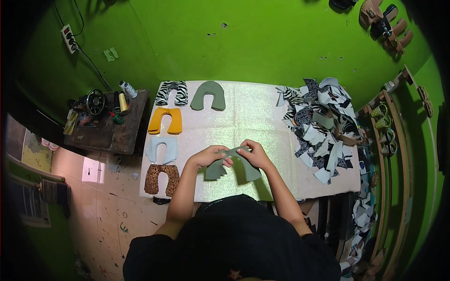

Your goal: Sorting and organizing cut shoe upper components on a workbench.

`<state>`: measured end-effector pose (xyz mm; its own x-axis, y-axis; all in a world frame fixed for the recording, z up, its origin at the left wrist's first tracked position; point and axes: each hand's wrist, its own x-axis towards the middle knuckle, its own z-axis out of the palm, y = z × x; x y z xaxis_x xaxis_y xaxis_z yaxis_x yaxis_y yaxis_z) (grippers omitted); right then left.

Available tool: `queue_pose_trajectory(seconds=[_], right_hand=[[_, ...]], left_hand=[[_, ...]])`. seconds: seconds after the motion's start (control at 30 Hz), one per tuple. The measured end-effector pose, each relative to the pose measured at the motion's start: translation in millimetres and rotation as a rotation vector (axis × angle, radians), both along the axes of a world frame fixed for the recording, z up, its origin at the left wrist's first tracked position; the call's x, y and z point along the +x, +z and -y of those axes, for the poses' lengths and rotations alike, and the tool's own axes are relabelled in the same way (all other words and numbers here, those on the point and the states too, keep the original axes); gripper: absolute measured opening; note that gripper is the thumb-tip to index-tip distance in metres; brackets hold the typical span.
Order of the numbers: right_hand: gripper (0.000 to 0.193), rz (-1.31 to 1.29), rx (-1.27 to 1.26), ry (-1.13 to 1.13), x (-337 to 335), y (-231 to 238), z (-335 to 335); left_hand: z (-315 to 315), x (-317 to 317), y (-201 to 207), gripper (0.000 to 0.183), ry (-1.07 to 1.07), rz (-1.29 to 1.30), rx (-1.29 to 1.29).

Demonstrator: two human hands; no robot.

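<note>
Between my hands, above the near middle of the table, is a small stack of grey-green U-shaped cut pieces point(250, 172), their two legs hanging toward me. My left hand point(211, 156) is closed on the left side of the curve, some fingers underneath. On the right side of the curve my right hand point(253, 155) pinches it, thumb on top. Other U-shaped pieces lie at the table's left: zebra-striped ones point(164, 93), yellow ones point(158, 121), pale blue-white ones point(153, 150) and brown patterned ones point(152, 179). Another grey-green set point(197, 99) rests at the back.
A heap of mixed scraps point(323, 126) covers the right of the pale, shiny table point(262, 103). To the left stands a dark sewing machine table point(112, 140) with thread cones point(123, 102). Wooden racks point(396, 187) with sandals line the right wall.
</note>
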<state>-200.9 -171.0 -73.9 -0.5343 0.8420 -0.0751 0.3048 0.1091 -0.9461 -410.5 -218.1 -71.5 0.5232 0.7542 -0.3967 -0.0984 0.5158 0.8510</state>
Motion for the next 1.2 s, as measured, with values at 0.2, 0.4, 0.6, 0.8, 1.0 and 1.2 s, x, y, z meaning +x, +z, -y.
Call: queue_pose_trajectory(seconds=[0.2,0.4,0.6,0.8,1.0,1.2], right_hand=[[0.017,-0.121,-0.003,-0.075,5,-11,-13],[0.013,-0.191,-0.107,-0.211,5,-4,-28],[0.023,-0.047,-0.275,-0.269,-13,-46,-41],[0.039,0.09,-0.21,-0.229,-61,-98,-44],[0.04,0.069,-0.12,-0.279,-99,-105,-85],[0.038,0.152,-0.014,-0.387,-117,-115,-109]], left_hand=[[1,0,-4,0.027,0.017,0.163,-0.043],[11,-1,-40,0.028,0.104,0.235,-0.141],[5,-14,-80,0.027,0.381,-0.085,-0.019],[-8,-42,-112,0.028,0.669,-0.434,0.001],[-42,-80,-143,0.031,0.804,-0.614,0.137],[-77,-93,-135,0.03,0.91,-0.597,0.119]])
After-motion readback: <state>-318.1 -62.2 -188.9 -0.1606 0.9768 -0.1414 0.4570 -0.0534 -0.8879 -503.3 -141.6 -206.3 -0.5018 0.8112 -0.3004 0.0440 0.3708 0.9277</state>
